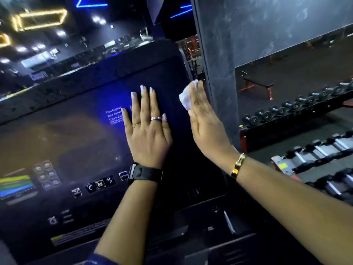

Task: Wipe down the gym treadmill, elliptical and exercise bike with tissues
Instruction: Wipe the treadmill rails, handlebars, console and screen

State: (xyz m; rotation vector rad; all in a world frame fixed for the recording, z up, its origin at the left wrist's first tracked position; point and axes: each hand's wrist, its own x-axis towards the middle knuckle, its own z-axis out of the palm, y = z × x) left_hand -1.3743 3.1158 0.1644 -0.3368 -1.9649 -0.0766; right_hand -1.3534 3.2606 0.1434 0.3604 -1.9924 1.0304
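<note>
Head view, machine: a dark console screen fills the left and centre, lit with workout text and coloured bars; judging by the console alone it could be the treadmill or the elliptical, and I cannot tell which.
Head view, left hand: the left hand lies flat on the right part of the screen, fingers spread and straight, gripping nothing; it seems to brace the panel.
Head view, right hand: the right hand stands edge-on at the screen's right border, fingers together and extended, pressing a white tissue against the panel's upper right corner.
Head view, tissue: crumpled, pinned between the palm side of the right fingers and the console edge, just beside a grey pillar.
Head view, surroundings: a rack of dumbbells stands well apart to the right.
Step in hand: wiping the console's right edge, by my reading.
Next move calls for: drawing the tissue down the border or across the glass with even pressure, shifting the left hand off the unwiped patch.
</note>
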